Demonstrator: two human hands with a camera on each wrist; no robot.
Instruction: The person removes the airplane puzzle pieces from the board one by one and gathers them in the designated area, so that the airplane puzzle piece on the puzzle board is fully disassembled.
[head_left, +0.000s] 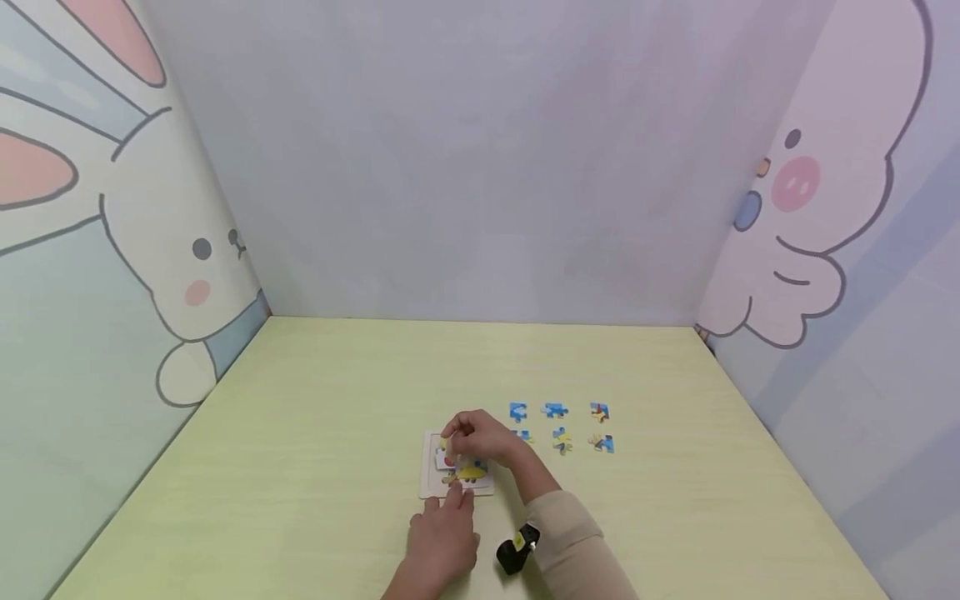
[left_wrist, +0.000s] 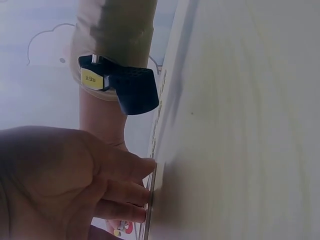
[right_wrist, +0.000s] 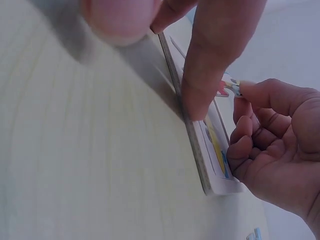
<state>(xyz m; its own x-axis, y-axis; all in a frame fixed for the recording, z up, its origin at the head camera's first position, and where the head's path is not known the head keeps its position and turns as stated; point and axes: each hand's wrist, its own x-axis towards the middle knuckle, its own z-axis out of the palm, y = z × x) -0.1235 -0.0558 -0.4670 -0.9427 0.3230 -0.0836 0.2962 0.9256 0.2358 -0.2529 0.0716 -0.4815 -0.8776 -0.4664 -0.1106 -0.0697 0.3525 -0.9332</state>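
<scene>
A white square jigsaw tray (head_left: 426,462) lies on the table, partly filled with picture pieces, among them a yellow one (head_left: 472,473). Over its upper part, my right hand (head_left: 486,437) pinches a small jigsaw piece (right_wrist: 230,86) between thumb and fingertip; the piece shows red, yellow and blue colours. Whether it touches the tray is hard to tell. My left hand (head_left: 442,537) rests its extended fingers on the tray's near edge, seen close up in the right wrist view. In the left wrist view, the left fingers (left_wrist: 125,165) touch the tray's rim.
Several loose jigsaw pieces (head_left: 555,410) lie in two rows to the right of the tray, the lower-left one partly behind my right hand. A black camera (head_left: 517,550) is strapped to my right wrist. Printed cloth walls (head_left: 480,167) border the yellowish table (head_left: 300,400).
</scene>
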